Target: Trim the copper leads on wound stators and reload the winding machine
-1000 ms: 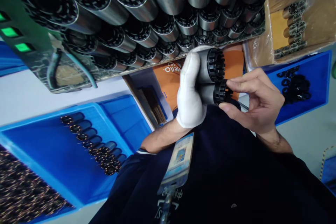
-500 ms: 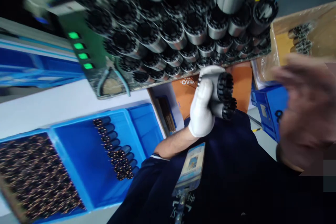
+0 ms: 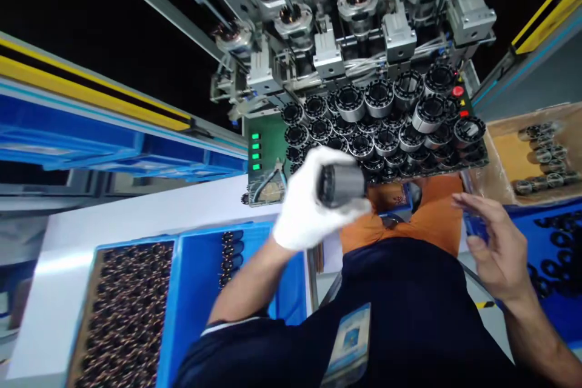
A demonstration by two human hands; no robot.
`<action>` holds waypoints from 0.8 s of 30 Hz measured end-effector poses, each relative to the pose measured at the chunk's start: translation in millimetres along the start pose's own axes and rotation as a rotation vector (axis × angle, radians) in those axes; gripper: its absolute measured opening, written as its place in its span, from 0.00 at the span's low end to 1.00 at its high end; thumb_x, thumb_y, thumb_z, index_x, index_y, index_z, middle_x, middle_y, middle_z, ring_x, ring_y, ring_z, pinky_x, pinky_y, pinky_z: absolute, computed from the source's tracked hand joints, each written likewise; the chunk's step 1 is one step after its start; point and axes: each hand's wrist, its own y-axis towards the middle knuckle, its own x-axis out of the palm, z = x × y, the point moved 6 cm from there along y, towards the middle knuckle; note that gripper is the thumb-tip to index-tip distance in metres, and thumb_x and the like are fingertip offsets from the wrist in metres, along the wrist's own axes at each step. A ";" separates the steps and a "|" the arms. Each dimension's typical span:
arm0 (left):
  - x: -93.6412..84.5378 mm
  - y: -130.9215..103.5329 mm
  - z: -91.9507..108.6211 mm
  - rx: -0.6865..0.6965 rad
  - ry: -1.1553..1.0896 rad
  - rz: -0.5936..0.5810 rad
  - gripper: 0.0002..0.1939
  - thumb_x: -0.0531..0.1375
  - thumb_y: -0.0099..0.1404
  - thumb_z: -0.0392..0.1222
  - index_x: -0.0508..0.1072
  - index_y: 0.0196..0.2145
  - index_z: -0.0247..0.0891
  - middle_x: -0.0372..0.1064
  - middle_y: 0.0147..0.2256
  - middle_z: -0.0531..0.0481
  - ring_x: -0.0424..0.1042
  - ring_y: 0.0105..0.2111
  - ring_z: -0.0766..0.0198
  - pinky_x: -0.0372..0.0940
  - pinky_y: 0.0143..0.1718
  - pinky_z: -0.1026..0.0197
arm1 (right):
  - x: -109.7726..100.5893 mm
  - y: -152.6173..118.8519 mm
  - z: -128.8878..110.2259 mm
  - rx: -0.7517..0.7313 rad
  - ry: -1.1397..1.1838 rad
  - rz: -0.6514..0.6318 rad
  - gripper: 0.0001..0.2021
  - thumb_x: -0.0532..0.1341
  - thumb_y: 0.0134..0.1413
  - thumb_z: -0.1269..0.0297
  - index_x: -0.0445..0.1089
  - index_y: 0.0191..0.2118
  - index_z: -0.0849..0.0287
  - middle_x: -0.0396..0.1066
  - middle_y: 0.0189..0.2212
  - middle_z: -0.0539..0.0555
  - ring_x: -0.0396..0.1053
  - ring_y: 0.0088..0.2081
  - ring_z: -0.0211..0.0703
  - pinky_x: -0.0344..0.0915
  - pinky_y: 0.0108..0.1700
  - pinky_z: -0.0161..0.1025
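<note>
I hold a metal cylinder (image 3: 349, 185) sideways in the gloved left hand (image 3: 302, 206), presumably leaving its ends clear. The right hand (image 3: 500, 251) is loosely spread, visibly holding nothing.

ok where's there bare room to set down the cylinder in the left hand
The white table is bare between the blue stack and the mass of copper-wound parts. The blue bin also shows bare floor between that mass and its row of parts. The held cylinder might fit either. The green bed is crowded with metal cylinders.
</note>
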 end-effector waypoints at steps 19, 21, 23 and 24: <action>-61.4 141.0 -78.8 -0.187 0.661 -0.352 0.32 0.78 0.68 0.59 0.81 0.58 0.33 0.81 0.59 0.43 0.73 0.66 0.40 0.45 0.83 0.25 | 49.2 -59.0 61.6 0.174 -0.191 -0.419 0.16 0.59 0.83 0.53 0.79 0.63 0.50 0.84 0.57 0.58 0.85 0.59 0.55 0.84 0.62 0.54; -49.0 133.0 -55.6 -0.158 0.861 -0.376 0.35 0.76 0.70 0.56 0.77 0.65 0.31 0.77 0.66 0.38 0.71 0.70 0.36 0.50 0.82 0.26 | 47.8 -51.7 64.6 0.179 -0.216 -0.429 0.18 0.58 0.84 0.50 0.78 0.64 0.50 0.84 0.58 0.59 0.85 0.58 0.56 0.84 0.62 0.55; -37.9 126.2 -36.9 -0.163 1.028 -0.409 0.35 0.74 0.74 0.54 0.74 0.70 0.33 0.74 0.70 0.35 0.70 0.73 0.35 0.55 0.82 0.31 | 48.7 -43.6 65.9 0.189 -0.237 -0.451 0.19 0.57 0.84 0.48 0.77 0.65 0.50 0.84 0.59 0.60 0.85 0.58 0.56 0.83 0.62 0.56; -34.1 123.9 -30.3 -0.176 1.087 -0.430 0.35 0.73 0.75 0.55 0.73 0.71 0.34 0.73 0.70 0.34 0.70 0.74 0.35 0.56 0.81 0.33 | 49.9 -39.5 66.1 0.195 -0.241 -0.466 0.20 0.56 0.84 0.48 0.77 0.65 0.50 0.83 0.59 0.60 0.84 0.58 0.56 0.82 0.62 0.57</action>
